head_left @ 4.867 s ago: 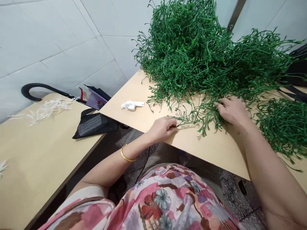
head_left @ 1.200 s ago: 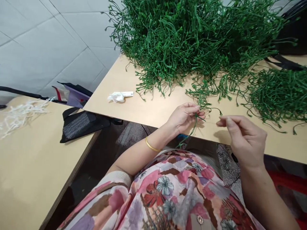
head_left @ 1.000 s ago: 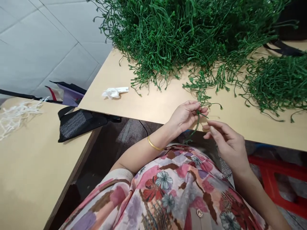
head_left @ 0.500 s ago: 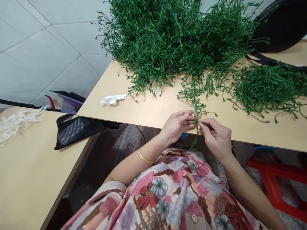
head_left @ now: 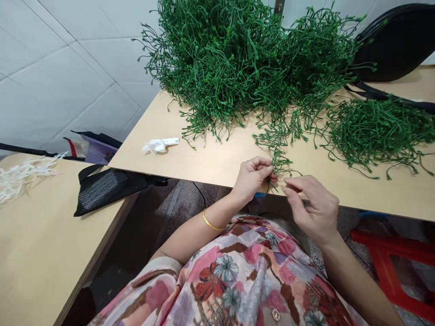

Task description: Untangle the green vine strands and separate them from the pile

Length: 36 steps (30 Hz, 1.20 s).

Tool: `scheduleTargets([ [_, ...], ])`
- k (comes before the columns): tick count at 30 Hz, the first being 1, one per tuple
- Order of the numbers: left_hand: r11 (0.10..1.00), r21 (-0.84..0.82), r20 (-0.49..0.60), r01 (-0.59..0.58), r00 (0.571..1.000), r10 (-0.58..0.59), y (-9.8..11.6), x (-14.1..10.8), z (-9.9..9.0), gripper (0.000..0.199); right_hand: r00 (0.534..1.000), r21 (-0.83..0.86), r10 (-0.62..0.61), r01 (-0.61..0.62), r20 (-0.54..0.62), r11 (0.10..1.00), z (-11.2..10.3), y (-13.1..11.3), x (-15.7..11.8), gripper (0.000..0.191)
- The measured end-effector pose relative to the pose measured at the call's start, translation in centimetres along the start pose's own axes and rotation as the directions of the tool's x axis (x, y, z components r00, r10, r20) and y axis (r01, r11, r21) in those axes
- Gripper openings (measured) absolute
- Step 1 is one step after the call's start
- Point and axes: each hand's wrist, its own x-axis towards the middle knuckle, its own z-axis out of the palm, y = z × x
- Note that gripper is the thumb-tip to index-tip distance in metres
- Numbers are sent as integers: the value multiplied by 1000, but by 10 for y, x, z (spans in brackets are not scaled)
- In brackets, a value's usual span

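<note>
My left hand is closed at the table's front edge, thumb against fingers, pinching a green plastic sprig. Thin branching stems stick out beyond its fingertips, and a short end hangs below them. To the right of it, my right hand is apart from the sprig and slightly blurred. Its thumb and forefinger are parted, and I see nothing between them. Just beyond the hands, loose green sprigs lie on the table, reaching toward a large heap of the same green stems.
A smaller green pile lies on the right of the table. Crumpled white tissue is at left. White strands lie on the side table, near a black mesh pouch. A red stool stands below right.
My right hand has let go of the sprig and drawn back to the right. My left hand has gone from outstretched fingers to a pinch on the sprig.
</note>
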Motion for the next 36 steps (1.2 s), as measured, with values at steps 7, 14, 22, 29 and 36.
scheduleTargets([
  [7,1000,-12,44,-27,999,27,-1,3,2,17,997,-247,26,-6,77,969,11,28,17,29],
  [14,993,93,194,77,976,-94,19,32,-1,13,998,-172,54,-47,39,984,18,50,38,22],
  [22,983,180,149,46,986,-73,34,73,7,19,964,-31,209,-206,164,978,18,54,49,21],
  [29,995,95,299,-20,954,-10,25,97,3,14,913,246,375,-405,162,881,20,69,57,29],
  [36,1000,-2,336,21,942,-19,28,100,-4,16,929,30,330,-340,168,940,30,69,67,31],
])
